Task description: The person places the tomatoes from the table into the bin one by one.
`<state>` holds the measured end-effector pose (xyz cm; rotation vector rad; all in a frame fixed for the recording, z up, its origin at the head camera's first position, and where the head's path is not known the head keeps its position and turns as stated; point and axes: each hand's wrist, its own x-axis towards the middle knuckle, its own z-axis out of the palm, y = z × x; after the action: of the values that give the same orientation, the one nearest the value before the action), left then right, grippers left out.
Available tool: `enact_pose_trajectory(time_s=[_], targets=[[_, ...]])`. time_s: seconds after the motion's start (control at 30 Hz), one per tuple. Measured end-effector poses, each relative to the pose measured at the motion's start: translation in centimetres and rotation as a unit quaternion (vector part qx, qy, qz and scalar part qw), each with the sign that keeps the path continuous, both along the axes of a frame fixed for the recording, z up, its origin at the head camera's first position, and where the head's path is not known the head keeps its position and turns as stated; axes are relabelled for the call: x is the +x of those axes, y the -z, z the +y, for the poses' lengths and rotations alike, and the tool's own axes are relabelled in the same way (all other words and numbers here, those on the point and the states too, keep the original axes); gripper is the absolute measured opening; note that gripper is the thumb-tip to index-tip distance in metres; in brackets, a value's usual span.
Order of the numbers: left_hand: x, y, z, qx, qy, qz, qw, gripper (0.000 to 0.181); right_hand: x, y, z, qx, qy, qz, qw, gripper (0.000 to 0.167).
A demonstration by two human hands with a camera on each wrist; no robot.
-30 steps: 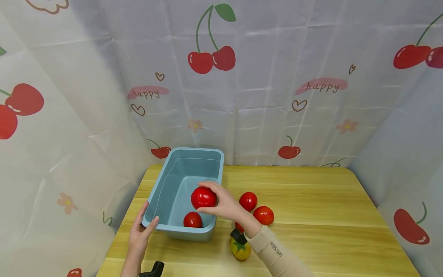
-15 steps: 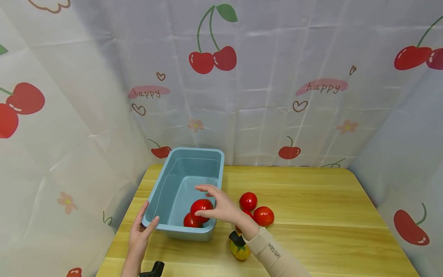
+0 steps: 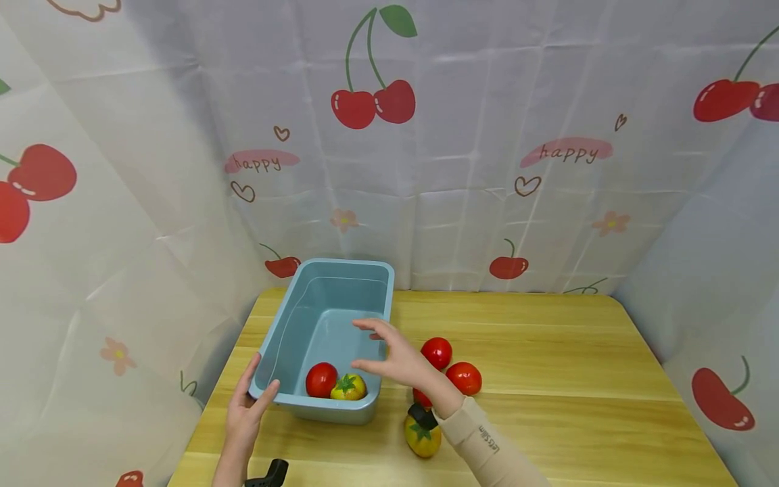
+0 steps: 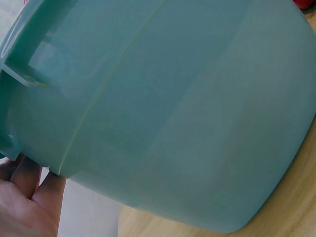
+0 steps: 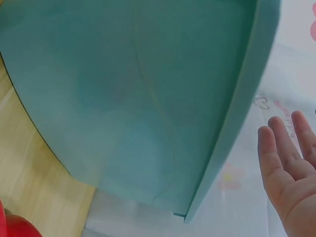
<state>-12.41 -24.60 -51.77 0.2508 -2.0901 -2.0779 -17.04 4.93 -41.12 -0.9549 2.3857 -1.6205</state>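
Note:
My left hand (image 3: pixel 243 412) grips the near left corner of a blue plastic bin (image 3: pixel 282 318), thumb over the rim; in the left wrist view its fingers (image 4: pixel 47 192) bend under the rim. Inside the bin's near end lie a red tomato (image 3: pixel 321 380) and, touching it, a tomato showing a yellow side with a green star-shaped stem end (image 3: pixel 349 389). Above the bin's right side hovers my right hand (image 3: pixel 395 355), fingers spread apart from the thumb and holding nothing. The right wrist view has its fingers (image 5: pixel 284 148) beyond the bin's rim.
Right of the bin on the wooden table (image 3: pixel 548 365) sit red tomatoes (image 3: pixel 464 379), one partly behind the right wrist. A yellow tomato (image 3: pixel 422 439) with a green stem end lies nearer, below the wrist camera (image 3: pixel 422 416). A cherry-print curtain (image 3: pixel 450 203) surrounds the table.
My right hand has let go of a tomato, which dropped into the bin beside the other; the pair rolled, and a yellow stem side now shows. My left hand has stayed on the rim.

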Motion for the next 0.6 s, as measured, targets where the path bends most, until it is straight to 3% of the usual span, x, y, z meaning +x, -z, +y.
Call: enact_pose_trajectory(time_s=[0.3, 0.6], targets=[[0.0, 0.0, 0.0, -0.003, 0.002, -0.001, 1.0, 0.068, -0.1, -0.6, 1.0, -0.01, 0.03, -0.022, 0.9992, 0.06], [0.0, 0.1, 0.0, 0.004, 0.001, 0.003, 1.0, 0.068, -0.5, -1.1, 2.0, -0.013, 0.058, -0.018, 0.9981, 0.061]])
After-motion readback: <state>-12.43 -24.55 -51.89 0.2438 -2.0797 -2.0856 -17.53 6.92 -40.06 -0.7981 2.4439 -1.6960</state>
